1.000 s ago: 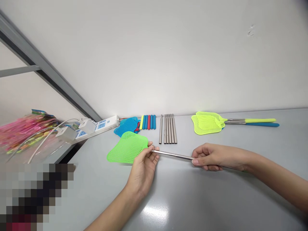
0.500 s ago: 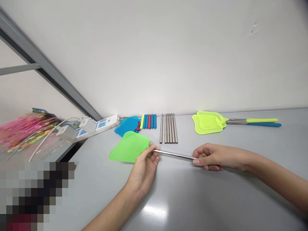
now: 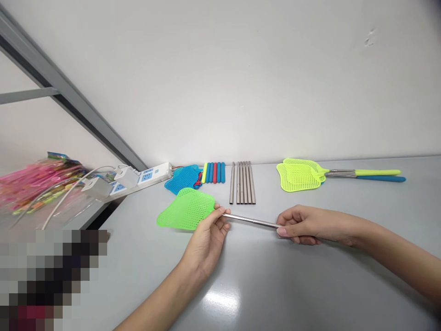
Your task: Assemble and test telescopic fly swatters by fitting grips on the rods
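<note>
A green fly swatter (image 3: 188,209) is held above the table, its perforated head to the left and its thin metal rod running right. My left hand (image 3: 208,239) pinches it where the head meets the rod. Farther along, my right hand (image 3: 305,226) is closed round the rod and hides part of it. Behind my left hand lie blue swatter heads (image 3: 182,179) with bits of red beneath. Beside them is a row of yellow, blue and red handle grips (image 3: 213,173). Several bare metal rods (image 3: 243,184) lie parallel, right of the grips.
Swatters with yellow heads (image 3: 299,175) and yellow and blue handles lie at the back right. A power strip (image 3: 148,178) with white plugs and cables sits at the left edge. Bagged pink items (image 3: 37,184) are piled beyond it. A white wall (image 3: 248,82) rises behind the table.
Both hands keep their hold on the green fly swatter in almost the same pose. The view has shifted very slightly.
</note>
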The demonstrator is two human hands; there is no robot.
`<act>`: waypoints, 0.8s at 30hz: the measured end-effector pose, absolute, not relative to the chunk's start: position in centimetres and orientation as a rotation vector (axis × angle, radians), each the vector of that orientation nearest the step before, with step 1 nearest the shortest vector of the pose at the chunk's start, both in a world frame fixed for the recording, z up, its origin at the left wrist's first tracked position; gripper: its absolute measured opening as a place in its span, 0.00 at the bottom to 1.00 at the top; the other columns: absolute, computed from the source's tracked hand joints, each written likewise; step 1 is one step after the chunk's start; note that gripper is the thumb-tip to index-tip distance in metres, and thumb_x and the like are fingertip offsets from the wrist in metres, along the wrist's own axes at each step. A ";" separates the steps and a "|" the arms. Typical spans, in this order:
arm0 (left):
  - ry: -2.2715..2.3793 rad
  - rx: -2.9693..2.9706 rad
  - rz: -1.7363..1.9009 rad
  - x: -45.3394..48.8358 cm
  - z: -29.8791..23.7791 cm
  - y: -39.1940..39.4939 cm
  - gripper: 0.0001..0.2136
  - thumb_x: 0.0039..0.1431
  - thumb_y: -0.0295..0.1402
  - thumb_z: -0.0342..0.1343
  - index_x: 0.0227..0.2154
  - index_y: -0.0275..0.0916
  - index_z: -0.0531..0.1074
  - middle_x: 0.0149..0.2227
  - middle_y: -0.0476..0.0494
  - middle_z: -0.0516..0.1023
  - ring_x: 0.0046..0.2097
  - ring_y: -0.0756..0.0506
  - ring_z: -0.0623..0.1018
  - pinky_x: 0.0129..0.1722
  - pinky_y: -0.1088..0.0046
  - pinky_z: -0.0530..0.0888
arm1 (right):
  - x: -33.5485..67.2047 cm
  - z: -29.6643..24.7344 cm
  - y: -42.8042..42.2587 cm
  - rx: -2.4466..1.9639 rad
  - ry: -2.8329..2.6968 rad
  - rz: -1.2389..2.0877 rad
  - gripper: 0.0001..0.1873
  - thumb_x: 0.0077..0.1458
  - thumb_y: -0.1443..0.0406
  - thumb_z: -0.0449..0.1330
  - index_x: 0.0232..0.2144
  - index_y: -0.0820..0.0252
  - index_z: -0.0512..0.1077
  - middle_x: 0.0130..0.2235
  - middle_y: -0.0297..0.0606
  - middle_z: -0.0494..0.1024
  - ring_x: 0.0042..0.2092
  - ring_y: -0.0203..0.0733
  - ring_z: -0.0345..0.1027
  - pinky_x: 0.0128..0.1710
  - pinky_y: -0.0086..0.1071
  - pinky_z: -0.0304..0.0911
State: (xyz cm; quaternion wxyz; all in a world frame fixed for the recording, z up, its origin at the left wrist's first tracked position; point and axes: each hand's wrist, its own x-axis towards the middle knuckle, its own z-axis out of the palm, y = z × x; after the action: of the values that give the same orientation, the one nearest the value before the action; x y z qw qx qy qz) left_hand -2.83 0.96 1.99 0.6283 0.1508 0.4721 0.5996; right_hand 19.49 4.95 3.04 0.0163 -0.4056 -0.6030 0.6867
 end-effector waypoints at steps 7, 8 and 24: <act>1.009 0.480 1.396 -2.7 2.4 0.7 0.05 0.50 0.23 0.56 0.30 0.36 0.68 0.33 0.50 0.65 0.35 0.53 0.69 0.28 0.80 0.68 | 19.8 3.2 5.0 -1.228 -1.879 2.153 0.14 0.46 0.57 0.59 0.24 0.62 0.62 0.23 0.29 0.63 0.20 0.26 0.48 0.18 0.23 0.44; 1.001 0.491 1.399 -2.7 2.4 0.7 0.05 0.50 0.23 0.56 0.30 0.36 0.68 0.33 0.50 0.65 0.35 0.53 0.69 0.28 0.80 0.67 | 19.8 3.2 5.0 -1.226 -1.883 2.155 0.14 0.47 0.57 0.59 0.24 0.62 0.62 0.23 0.29 0.63 0.20 0.26 0.48 0.18 0.23 0.44; 0.896 0.559 1.418 -3.1 3.3 0.4 0.07 0.50 0.20 0.53 0.31 0.37 0.68 0.31 0.50 0.65 0.36 0.53 0.70 0.31 0.79 0.69 | 20.0 4.0 4.8 -1.153 -1.917 2.155 0.14 0.49 0.56 0.57 0.24 0.63 0.63 0.23 0.30 0.63 0.21 0.27 0.48 0.20 0.24 0.44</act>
State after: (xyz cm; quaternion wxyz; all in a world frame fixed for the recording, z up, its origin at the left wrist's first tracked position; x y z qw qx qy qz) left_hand -3.05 0.40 3.30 0.6339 0.2446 0.3918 0.6204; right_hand 19.98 4.85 4.05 0.0176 -0.3711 -0.6171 0.6937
